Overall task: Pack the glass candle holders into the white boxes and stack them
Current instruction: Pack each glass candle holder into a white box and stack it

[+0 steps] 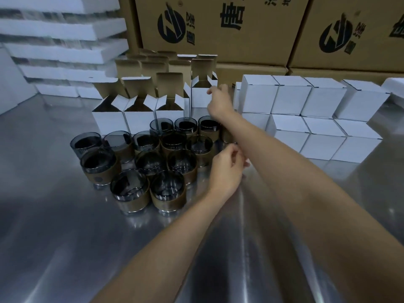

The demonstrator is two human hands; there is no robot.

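Risk: right forearm (269,141), low over glasses (168,189), may knock one over. Right hand (218,101) at box (200,98) rim, grip unclear; left hand (226,169) loosely curled, empty.

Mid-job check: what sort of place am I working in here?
Probably a warehouse or factory packing station: a steel table, big printed shipping cartons stacked behind, and rows of small white boxes beside the glass candle holders.

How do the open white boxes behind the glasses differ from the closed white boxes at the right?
The open white cardboard boxes have lids up, showing brown insides; the closed white boxes show only white. The open ones stand in rows; the closed ones are stacked two high. Both are white outside.
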